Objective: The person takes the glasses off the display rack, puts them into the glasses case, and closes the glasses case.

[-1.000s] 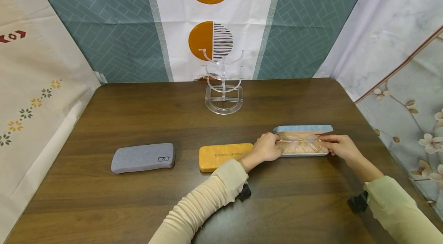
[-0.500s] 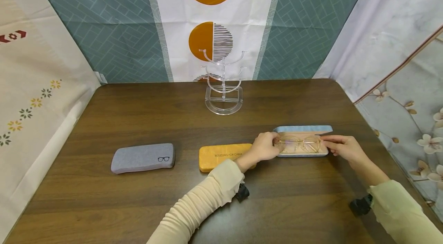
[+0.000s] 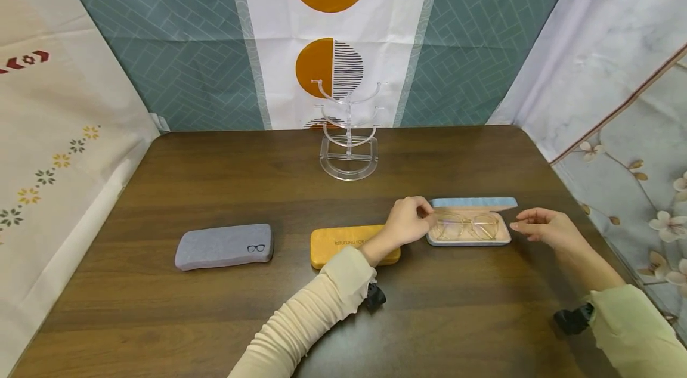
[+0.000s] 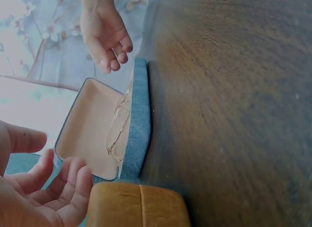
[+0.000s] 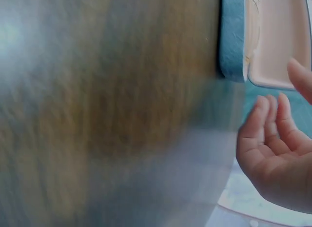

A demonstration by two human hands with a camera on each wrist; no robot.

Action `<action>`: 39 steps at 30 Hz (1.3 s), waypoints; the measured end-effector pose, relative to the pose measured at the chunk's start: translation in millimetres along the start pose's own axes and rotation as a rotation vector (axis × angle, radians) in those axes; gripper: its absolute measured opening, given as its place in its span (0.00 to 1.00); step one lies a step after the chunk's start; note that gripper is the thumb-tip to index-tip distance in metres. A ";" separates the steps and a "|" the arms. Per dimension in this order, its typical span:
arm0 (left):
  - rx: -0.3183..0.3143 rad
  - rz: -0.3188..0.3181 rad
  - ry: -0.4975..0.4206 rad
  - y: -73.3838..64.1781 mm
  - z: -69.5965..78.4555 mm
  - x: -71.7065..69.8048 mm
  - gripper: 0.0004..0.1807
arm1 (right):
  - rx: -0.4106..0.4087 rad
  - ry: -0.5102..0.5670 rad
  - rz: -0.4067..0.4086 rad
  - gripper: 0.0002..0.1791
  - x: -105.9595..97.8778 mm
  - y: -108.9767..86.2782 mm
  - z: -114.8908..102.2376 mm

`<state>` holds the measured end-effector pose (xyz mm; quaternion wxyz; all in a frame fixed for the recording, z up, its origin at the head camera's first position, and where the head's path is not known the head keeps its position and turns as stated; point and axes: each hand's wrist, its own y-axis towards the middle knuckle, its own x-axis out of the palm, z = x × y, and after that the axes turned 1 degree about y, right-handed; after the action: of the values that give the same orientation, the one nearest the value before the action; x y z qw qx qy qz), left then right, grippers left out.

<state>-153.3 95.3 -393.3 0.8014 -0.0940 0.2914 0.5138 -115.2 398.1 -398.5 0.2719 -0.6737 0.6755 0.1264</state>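
Observation:
Thin gold-framed eyeglasses [image 3: 468, 225] lie in the bottom half of a blue glasses case [image 3: 468, 242], whose lid stands raised to show a peach lining. Beside the case's left end is my left hand [image 3: 406, 222], fingers loosely bent and holding nothing. The left wrist view shows a gap between this hand's thumb and fingers [image 4: 73, 180]. Off the right end hovers my right hand [image 3: 550, 229], apart from the case and with nothing in its fingers. A yellow glasses case [image 3: 335, 241], partly hidden by my left wrist, lies closed under that arm.
A closed grey glasses case [image 3: 222, 247] lies on the left of the brown wooden table [image 3: 214, 318]. At the back edge stands a clear tiered display stand [image 3: 349, 154]. Patterned cloths [image 3: 467, 44] hang behind and at both sides.
Both hands have let go of the eyeglasses, which now rest in the blue case. The right hand has drawn off to the right, the left slightly up and to the left.

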 end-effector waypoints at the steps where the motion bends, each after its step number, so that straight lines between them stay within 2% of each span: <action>1: -0.004 0.022 -0.013 0.3 0.5 0.1 0.03 | 0.001 0.000 -0.020 0.25 -1.4 0.5 -0.6; 3: -0.019 0.061 -0.022 1.5 1.5 0.8 0.05 | -0.002 -0.006 -0.048 0.27 -3.8 2.1 -1.8; 6: -0.053 0.089 -0.004 4.1 3.2 2.5 0.13 | -0.009 0.006 -0.060 0.33 -5.0 4.7 -3.2; 10: -0.086 0.052 0.040 7.0 5.0 5.7 0.25 | -0.029 0.040 -0.065 0.37 -3.3 6.4 -4.5; 13: -0.095 0.023 0.049 8.2 6.1 8.4 0.29 | -0.049 0.068 -0.065 0.38 -1.4 7.5 -5.0; 20: -0.085 0.039 0.061 9.2 7.3 15.4 0.22 | -0.073 0.064 -0.024 0.37 2.2 14.1 -8.0; 24: -0.090 0.053 0.027 9.7 6.7 17.4 0.18 | -0.083 0.046 -0.010 0.36 4.3 15.9 -11.1; 32: -0.104 0.059 -0.011 11.7 6.0 19.1 0.14 | -0.094 0.136 -0.028 0.35 4.5 17.6 -8.5; 39: -0.112 0.045 -0.027 12.1 6.4 19.5 0.13 | -0.121 0.159 -0.055 0.33 4.1 15.1 -9.1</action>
<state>-155.7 118.6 -397.3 0.7869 -0.1248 0.2534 0.5486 -131.5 390.7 -396.2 0.1793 -0.7151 0.6673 0.1056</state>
